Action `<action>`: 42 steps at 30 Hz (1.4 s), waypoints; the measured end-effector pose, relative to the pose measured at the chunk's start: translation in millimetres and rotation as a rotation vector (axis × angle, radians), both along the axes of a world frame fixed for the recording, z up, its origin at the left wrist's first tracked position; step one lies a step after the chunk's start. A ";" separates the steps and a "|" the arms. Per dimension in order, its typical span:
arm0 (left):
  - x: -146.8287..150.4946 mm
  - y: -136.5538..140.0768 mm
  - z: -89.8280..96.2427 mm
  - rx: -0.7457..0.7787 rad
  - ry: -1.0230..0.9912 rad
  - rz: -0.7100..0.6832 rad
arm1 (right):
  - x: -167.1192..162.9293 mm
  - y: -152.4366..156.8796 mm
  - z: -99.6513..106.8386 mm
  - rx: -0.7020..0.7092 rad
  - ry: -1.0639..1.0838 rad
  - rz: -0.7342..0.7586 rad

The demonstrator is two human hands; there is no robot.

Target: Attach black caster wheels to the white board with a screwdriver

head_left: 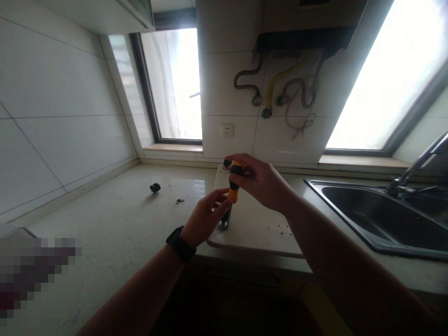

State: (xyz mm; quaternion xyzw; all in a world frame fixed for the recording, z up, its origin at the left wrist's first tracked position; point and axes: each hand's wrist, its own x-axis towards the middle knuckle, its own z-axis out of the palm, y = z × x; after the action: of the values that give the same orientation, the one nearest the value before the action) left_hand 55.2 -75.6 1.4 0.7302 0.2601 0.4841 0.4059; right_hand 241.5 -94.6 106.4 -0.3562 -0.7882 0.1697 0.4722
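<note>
A yellow-and-black screwdriver [234, 184] stands nearly upright over a white panel [259, 228] with rounded corners. My right hand [261, 179] is closed around the upper part of its handle. Lower down, my left hand [210, 212], with a black watch on the wrist, pinches around the bottom of the handle. Beneath the left fingers a dark metal bracket [224, 224] lies on the panel; the screwdriver's tip is hidden there. A small black part [227, 163] sits at the panel's far left corner. Several small holes [285, 229] show in the panel near its front edge.
On the speckled countertop [122, 238] to the left lie a black plastic piece [155, 187] and a small heap of screws [179, 201]. A metal sink [350, 233] with a faucet [413, 165] is at the right. Hoses and a socket [227, 130] are on the back wall.
</note>
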 end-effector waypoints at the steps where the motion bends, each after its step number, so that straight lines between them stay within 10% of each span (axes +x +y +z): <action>1: 0.9 -0.4 0.7 -0.005 -0.015 0.004 | -1.4 -1.3 -0.4 0.075 -0.032 -0.071; 6: 5.7 -5.1 8.2 0.013 -0.008 0.066 | -8.9 -8.8 -1.3 0.277 -0.122 -0.247; 14: -0.7 -2.3 10.8 0.035 0.063 0.013 | 0.9 1.6 -0.9 -0.125 0.084 0.239; 24: 4.4 -4.8 9.8 0.067 0.022 0.168 | -9.5 -5.1 -4.2 0.296 -0.128 -0.289; 32: -1.7 -1.0 12.3 0.104 0.061 0.152 | 7.1 4.3 4.0 -0.179 0.038 0.319; 42: 5.5 -5.8 10.3 0.099 0.040 0.150 | -7.0 -5.7 -0.6 0.120 -0.040 -0.265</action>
State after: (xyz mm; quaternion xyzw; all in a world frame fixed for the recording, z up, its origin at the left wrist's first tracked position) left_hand 60.7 -81.4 11.7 0.7374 0.2980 0.5105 0.3269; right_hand 234.5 -100.3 105.8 -0.4319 -0.7522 0.0513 0.4950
